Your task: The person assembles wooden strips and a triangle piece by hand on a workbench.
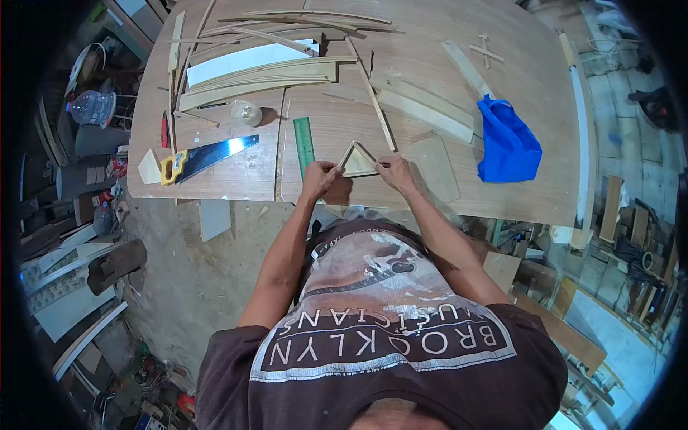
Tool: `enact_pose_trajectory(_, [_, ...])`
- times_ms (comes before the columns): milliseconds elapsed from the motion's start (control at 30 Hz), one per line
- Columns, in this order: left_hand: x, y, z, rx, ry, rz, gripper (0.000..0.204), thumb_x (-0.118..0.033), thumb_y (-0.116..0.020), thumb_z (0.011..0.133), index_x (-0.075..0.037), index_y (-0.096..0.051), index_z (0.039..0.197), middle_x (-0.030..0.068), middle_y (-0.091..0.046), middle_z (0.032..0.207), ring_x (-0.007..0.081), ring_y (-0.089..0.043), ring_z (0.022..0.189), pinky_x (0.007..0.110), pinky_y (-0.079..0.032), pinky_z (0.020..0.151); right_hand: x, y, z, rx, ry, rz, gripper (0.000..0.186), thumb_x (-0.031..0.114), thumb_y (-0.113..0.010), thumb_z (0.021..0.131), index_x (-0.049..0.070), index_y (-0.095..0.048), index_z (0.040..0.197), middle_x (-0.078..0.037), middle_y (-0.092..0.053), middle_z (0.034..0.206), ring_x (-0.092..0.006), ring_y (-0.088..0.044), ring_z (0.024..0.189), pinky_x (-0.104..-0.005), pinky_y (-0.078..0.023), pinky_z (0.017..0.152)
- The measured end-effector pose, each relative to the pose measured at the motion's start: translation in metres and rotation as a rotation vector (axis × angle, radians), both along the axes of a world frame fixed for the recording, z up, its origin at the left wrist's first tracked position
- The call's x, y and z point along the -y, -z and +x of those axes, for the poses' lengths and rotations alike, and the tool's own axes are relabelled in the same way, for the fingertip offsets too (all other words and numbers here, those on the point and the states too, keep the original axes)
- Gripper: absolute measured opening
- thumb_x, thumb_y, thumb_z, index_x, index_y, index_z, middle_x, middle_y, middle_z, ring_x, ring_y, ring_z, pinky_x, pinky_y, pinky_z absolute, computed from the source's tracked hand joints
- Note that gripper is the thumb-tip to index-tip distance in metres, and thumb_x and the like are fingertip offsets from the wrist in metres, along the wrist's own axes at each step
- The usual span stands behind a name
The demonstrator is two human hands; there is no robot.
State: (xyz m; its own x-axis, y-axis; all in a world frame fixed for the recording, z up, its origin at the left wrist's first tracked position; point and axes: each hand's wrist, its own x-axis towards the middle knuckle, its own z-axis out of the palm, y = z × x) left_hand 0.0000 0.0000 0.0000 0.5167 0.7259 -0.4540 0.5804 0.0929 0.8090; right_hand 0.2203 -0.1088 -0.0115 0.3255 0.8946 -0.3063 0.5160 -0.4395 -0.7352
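At the table's near edge, my left hand (322, 177) and my right hand (395, 172) pinch the two lower ends of a small wooden triangle frame (364, 153). Its thin strips meet in a peak that points away from me. Pale wood shows between the strips; whether it is part of the frame I cannot tell. Just left of the frame, a green ruler (304, 142) lies close to my left hand. A flat pale board (436, 169) is beside my right hand. One long thin strip (373, 97) ends a little beyond the frame.
On the left lie a handsaw (215, 158) with a yellow handle and a red cutter (165, 132). Behind them are a clear jar (246, 113) and stacked wood strips (265, 75). A blue cloth bag (507, 143) and a small wooden cross (486, 51) are at right.
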Motion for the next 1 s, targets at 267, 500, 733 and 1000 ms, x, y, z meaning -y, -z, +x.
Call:
enact_pose_trajectory(267, [-0.011,-0.003,0.024,0.047,-0.069,0.167,0.035,-0.028,-0.063,0.081,0.003,-0.070,0.095,0.0217,-0.069,0.085,0.0316,-0.069,0.080,0.036,-0.052,0.073,-0.016,-0.016,-0.008,0.196,0.083,0.269,0.018,0.016,-0.059,0.079,0.003,-0.070,0.088,-0.018,-0.067,0.085,-0.0339,-0.066,0.081,-0.0385,-0.051,0.074])
enact_pose_trajectory(500, [-0.014,0.012,0.036,0.030,0.002,0.170,0.030,-0.024,-0.063,0.080,0.002,-0.070,0.094,0.0229,-0.067,0.089,0.0348,-0.067,0.084,0.039,-0.051,0.075,-0.038,-0.002,-0.015,0.116,-0.012,0.245,0.018,0.014,-0.060,0.078,0.003,-0.070,0.086,-0.021,-0.066,0.083,-0.0364,-0.064,0.080,-0.0403,-0.051,0.073])
enact_pose_trajectory(733, [-0.011,0.007,0.039,-0.038,0.000,0.305,0.027,-0.021,-0.064,0.078,-0.002,-0.072,0.095,0.0229,-0.067,0.092,0.0356,-0.065,0.089,0.039,-0.050,0.081,-0.042,0.005,-0.013,0.152,-0.047,0.192,0.020,0.014,-0.061,0.078,0.001,-0.070,0.089,-0.021,-0.067,0.083,-0.0341,-0.067,0.078,-0.0382,-0.053,0.072])
enact_pose_trajectory(1000, [-0.005,0.006,0.030,-0.008,-0.027,0.113,0.032,-0.027,-0.058,0.085,-0.001,-0.070,0.100,0.0216,-0.068,0.094,0.0321,-0.067,0.089,0.038,-0.051,0.078,-0.045,-0.006,-0.015,0.150,-0.065,0.035,0.021,0.017,-0.059,0.077,0.005,-0.071,0.091,-0.021,-0.066,0.079,-0.0360,-0.066,0.076,-0.0400,-0.052,0.069])
